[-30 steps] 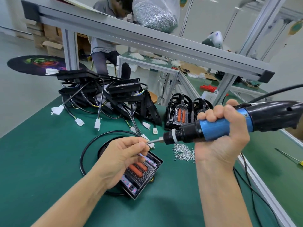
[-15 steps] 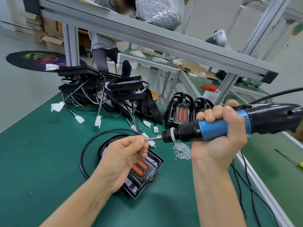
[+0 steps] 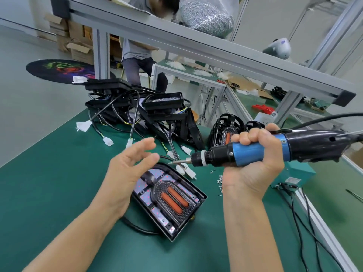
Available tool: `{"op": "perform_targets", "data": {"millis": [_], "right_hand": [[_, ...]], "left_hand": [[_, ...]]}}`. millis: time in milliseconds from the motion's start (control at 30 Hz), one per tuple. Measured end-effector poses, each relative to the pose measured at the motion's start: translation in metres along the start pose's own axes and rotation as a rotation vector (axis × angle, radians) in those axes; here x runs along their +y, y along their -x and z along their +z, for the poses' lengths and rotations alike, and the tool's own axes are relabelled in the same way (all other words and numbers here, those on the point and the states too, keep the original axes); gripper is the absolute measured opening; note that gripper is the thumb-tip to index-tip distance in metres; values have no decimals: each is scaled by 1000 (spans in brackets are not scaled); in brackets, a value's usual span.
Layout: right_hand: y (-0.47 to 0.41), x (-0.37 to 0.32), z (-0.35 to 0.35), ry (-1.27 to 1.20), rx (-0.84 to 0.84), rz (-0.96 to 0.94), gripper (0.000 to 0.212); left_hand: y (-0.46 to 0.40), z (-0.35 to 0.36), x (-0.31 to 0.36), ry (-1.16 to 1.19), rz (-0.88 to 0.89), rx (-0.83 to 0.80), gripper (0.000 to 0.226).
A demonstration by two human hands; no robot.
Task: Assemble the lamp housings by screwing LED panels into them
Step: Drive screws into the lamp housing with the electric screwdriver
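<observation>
The lamp housing [image 3: 170, 201] lies flat near the middle of the green worktop [image 3: 49, 183], its LED panel [image 3: 173, 199] showing 2 orange strips. The left hand [image 3: 127, 173] hovers over the housing's left end, fingers spread and loose, holding nothing. The right hand [image 3: 253, 161] grips the electric screwdriver [image 3: 275, 150], its bit pointing left above the housing. Loose screws [image 3: 220, 181] lie beside the housing's right side.

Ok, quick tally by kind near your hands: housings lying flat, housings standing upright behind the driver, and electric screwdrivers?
housing lying flat: 1
upright housings: 2, one and one partly hidden beside it
electric screwdriver: 1
Total: 4
The tangled pile at the back is not counted.
</observation>
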State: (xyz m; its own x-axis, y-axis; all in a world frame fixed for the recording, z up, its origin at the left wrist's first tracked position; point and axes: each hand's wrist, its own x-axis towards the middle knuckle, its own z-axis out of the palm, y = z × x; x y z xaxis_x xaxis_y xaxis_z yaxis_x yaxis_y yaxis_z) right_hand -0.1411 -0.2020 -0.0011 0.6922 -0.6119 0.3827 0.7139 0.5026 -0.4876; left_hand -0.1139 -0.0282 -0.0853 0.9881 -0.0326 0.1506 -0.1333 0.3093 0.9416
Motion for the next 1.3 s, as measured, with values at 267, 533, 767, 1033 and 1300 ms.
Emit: {"op": "perform_targets", "data": {"millis": [267,533,767,1033,1300], "right_hand": [[-10,14,-14,110,-21,-1,25],[-16,31,-26,206,-52,-17,27],[-17,51,-30,357,-95,-14,27],[-21,59,-30,455,-143,-12,25],[-22,61,-30,436,-163,10,28]], "left_hand": [[-1,-32,-26,-896,-378,-67,106],[-16,-12,-44,-896,-302,-60,111],[-26,-4,-50,-842,-302,-117,95],[-32,-1,-53,-1201,-107,-141,85],[-48,16,-45,-1125,103,-141,8]]}}
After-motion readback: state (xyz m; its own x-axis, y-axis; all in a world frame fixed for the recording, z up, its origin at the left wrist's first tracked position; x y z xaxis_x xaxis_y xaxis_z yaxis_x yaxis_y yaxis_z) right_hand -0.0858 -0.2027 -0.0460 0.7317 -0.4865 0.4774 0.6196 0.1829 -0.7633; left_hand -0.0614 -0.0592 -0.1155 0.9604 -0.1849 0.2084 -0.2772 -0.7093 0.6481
